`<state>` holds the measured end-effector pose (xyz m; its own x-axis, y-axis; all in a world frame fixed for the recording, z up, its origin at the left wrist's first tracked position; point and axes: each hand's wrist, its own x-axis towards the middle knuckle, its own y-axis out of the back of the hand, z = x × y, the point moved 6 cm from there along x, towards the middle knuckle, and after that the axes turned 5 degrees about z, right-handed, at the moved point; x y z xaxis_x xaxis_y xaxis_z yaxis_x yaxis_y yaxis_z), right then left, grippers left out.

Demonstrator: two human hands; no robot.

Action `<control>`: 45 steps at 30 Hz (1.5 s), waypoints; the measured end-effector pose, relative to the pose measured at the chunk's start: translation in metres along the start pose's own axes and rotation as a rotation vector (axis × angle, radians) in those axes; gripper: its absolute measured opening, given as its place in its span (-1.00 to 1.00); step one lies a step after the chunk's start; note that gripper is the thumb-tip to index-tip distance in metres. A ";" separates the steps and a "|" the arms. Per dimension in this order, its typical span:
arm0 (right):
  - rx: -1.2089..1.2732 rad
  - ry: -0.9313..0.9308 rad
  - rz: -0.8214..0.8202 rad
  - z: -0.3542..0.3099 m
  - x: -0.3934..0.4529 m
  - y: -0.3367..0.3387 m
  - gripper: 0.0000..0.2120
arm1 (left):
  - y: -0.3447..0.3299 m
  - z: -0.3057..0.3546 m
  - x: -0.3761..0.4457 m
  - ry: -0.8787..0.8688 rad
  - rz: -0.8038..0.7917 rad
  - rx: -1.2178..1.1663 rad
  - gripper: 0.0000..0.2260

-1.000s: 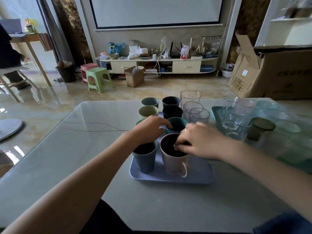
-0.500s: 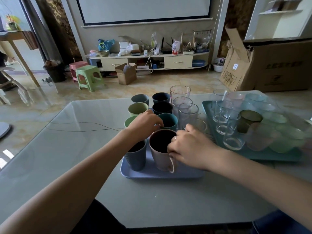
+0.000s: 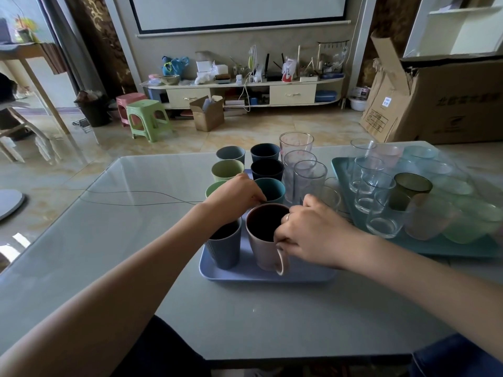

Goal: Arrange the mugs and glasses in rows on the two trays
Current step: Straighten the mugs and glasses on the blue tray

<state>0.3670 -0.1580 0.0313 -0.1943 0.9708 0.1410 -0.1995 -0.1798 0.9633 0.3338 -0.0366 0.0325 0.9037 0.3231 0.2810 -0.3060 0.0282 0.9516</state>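
Pink mug (image 3: 265, 240), handled, on the near end of the blue tray (image 3: 299, 274) beside a ribbed blue-grey cup (image 3: 226, 247): probably ceramic, rigid, breakable (best taken by rim or handle); right hand (image 3: 310, 235) fingers (image 3: 280, 236) clamped on its rim, left hand (image 3: 234, 198) grip unclear.

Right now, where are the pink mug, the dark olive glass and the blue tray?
pink mug (image 3: 262, 251): head view, on its outer wall below the rim.
dark olive glass (image 3: 408, 191): head view, on its side wall.
blue tray (image 3: 272, 276): head view, on the bare near rim.
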 end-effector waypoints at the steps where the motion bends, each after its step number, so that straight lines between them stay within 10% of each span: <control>1: -0.003 0.003 0.000 0.000 0.000 0.001 -0.72 | 0.000 0.000 0.000 0.002 0.000 -0.007 -0.83; 19: 0.159 -0.124 0.142 0.047 0.029 0.020 -0.71 | 0.015 -0.055 0.008 0.312 0.142 -0.180 -0.63; 45: -0.087 -0.337 0.036 0.142 0.189 -0.024 -0.86 | -0.014 -0.084 0.064 0.237 0.093 -0.123 -0.83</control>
<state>0.4713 0.0526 0.0671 0.1225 0.9588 0.2562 -0.2818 -0.2139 0.9353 0.3713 0.0629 0.0268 0.7793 0.5412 0.3160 -0.4315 0.0978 0.8968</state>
